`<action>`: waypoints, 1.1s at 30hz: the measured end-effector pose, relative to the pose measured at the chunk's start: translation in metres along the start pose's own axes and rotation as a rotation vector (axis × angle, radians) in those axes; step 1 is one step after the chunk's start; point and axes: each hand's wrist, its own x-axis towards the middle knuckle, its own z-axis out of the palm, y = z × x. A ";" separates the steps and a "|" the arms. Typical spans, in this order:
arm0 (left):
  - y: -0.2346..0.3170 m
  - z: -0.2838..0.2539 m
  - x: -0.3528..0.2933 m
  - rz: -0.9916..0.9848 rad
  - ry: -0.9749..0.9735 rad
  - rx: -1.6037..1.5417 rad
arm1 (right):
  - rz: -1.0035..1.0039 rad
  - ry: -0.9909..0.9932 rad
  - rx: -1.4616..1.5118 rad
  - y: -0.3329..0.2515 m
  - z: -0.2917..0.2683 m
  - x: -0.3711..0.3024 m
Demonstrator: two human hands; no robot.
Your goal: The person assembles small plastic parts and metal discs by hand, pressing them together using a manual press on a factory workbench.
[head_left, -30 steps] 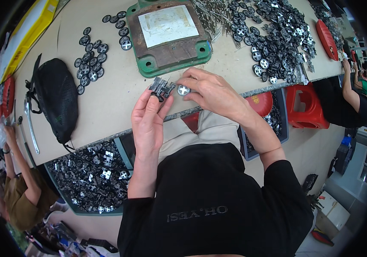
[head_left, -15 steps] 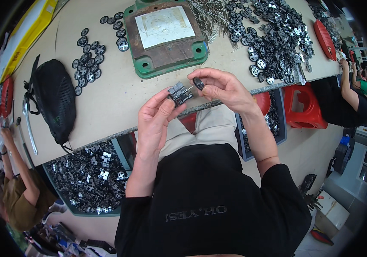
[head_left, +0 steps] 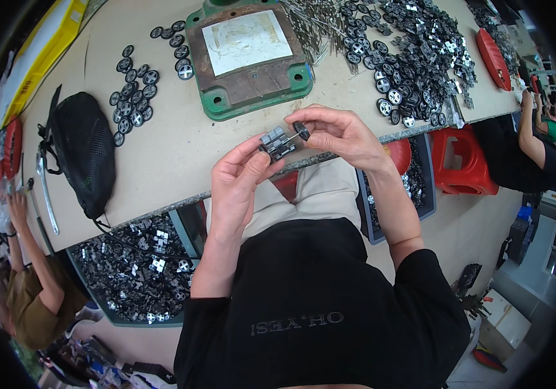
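My left hand (head_left: 244, 170) pinches a small grey and black plastic block part (head_left: 279, 143) over the table's front edge. A thin metal axle sticks out of its right side. My right hand (head_left: 339, 135) grips a small black toy wheel (head_left: 301, 131) between thumb and fingers, at the axle's end. Whether the axle sits in the wheel's hub, I cannot tell. Just beyond my hands is a green metal press base (head_left: 252, 97) with a white sheet (head_left: 248, 42) on top.
Loose black wheels (head_left: 136, 104) lie left of the base. At the right are a pile of wheels and parts (head_left: 414, 58) and thin metal rods (head_left: 317, 26). A black mesh bag (head_left: 82, 152) rests at left. Below stand a parts bin (head_left: 129, 272) and a red stool (head_left: 462, 162). Other people work on both sides.
The block part has turned slightly and shifted a little right, closer to the wheel. Both hands keep their hold. At the far left, another person's hand has moved.
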 end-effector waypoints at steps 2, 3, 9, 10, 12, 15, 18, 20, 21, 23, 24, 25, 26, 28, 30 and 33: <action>0.001 0.001 0.000 0.019 0.008 0.035 | 0.018 0.004 -0.010 -0.002 -0.001 0.000; 0.001 0.000 -0.001 0.020 0.010 0.034 | 0.013 0.011 -0.072 -0.006 0.000 -0.001; -0.003 0.001 -0.002 0.102 0.029 0.313 | 0.114 0.145 -0.133 -0.001 0.006 -0.002; -0.004 0.002 -0.002 0.119 0.022 0.311 | 0.180 0.177 -0.170 -0.002 0.006 -0.003; -0.005 0.005 0.000 0.135 0.011 0.308 | 0.175 0.204 -0.147 0.005 0.004 -0.005; -0.006 0.010 0.005 0.083 0.020 0.050 | 0.128 0.232 -0.062 0.005 0.009 -0.005; -0.002 0.017 0.006 -0.032 -0.009 -0.013 | 0.081 0.232 -0.123 -0.002 0.012 -0.009; 0.008 0.017 0.011 -0.024 -0.067 0.150 | 0.083 0.199 -0.279 -0.010 0.005 -0.011; 0.014 0.017 0.014 -0.021 -0.119 0.309 | 0.073 0.200 -0.280 -0.017 0.003 -0.009; 0.036 0.025 0.022 0.036 -0.148 0.513 | -0.007 0.069 -0.740 -0.034 0.002 -0.004; 0.047 0.028 0.028 0.113 -0.186 0.779 | -0.102 0.072 -0.776 -0.039 0.003 0.000; 0.055 0.029 0.034 0.193 -0.218 1.043 | -0.109 0.068 -0.776 -0.041 0.004 0.006; 0.058 0.032 0.043 0.204 -0.125 0.868 | -0.145 0.165 -0.742 -0.043 0.003 0.010; 0.068 0.026 0.073 0.227 -0.024 0.741 | -0.207 0.316 -0.726 -0.045 -0.003 0.018; 0.081 0.022 0.103 0.328 0.130 0.873 | -0.190 0.325 -0.757 -0.049 -0.011 0.022; 0.083 0.015 0.136 0.541 0.188 0.911 | -0.172 0.337 -0.811 -0.050 -0.025 0.024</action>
